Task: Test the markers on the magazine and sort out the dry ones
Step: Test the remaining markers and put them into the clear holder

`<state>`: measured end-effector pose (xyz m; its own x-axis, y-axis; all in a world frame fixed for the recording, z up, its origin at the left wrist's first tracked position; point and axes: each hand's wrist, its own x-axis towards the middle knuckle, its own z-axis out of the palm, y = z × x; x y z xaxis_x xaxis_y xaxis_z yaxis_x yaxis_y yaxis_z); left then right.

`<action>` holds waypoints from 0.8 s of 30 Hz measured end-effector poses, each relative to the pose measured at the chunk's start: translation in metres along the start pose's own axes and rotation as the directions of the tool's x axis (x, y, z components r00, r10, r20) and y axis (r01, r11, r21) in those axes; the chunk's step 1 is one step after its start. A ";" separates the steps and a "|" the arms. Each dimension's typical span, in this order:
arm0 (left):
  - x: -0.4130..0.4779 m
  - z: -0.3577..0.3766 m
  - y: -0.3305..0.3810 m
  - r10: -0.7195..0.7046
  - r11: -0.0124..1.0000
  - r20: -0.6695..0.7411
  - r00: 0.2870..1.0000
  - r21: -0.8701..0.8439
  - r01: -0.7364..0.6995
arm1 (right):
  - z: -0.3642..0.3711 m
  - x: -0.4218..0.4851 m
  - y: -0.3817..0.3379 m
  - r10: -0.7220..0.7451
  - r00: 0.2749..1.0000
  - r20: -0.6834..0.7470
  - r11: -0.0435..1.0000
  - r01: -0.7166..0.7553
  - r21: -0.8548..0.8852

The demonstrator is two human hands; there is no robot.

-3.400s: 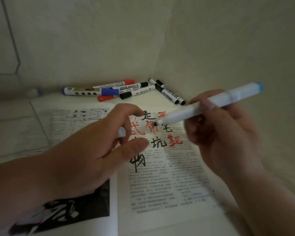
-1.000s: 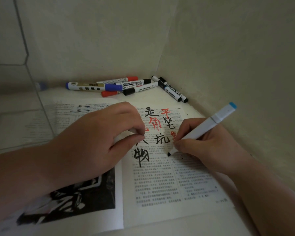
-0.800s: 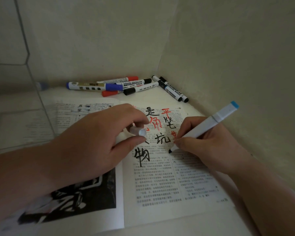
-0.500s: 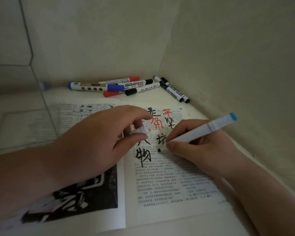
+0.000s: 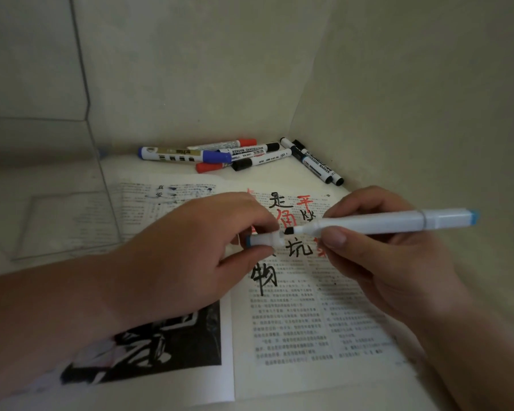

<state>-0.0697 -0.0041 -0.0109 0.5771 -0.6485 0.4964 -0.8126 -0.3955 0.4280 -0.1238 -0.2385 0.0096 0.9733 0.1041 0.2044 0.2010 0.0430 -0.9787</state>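
Above the magazine (image 5: 294, 321): right hand (image 5: 392, 262) gripped the marker (image 5: 383, 222); left hand (image 5: 190, 256) pinched its cap (image 5: 263, 240), just beside the tip.

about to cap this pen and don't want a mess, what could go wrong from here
1. The black tip of the pale blue marker, held in the right hand, sits just off the cap pinched in the left hand. A slight miss could ink that hand or the magazine below.
2. The whiteboard markers at the back lie in one heap. Putting this one there could mix tested with untested.
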 end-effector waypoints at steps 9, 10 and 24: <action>0.001 -0.002 0.004 0.060 0.986 -0.022 0.998 -0.153 -0.062 | 0.008 -0.004 -0.005 -0.041 0.999 0.023 0.975 0.045 -0.218; 0.001 -0.002 0.005 0.052 0.980 -0.010 0.999 -0.190 -0.053 | 0.012 -0.005 -0.007 -0.045 0.999 0.017 0.968 0.048 -0.247; -0.005 -0.029 0.026 -0.074 0.971 -0.050 0.996 -0.231 0.061 | 0.006 -0.008 -0.033 -0.045 0.999 -0.013 0.974 0.047 0.220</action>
<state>-0.0914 0.0081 0.0197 0.6391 -0.5843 0.5002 -0.7353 -0.2734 0.6201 -0.1386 -0.2343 0.0409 0.9646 0.0891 0.2484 0.2173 0.2658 -0.9392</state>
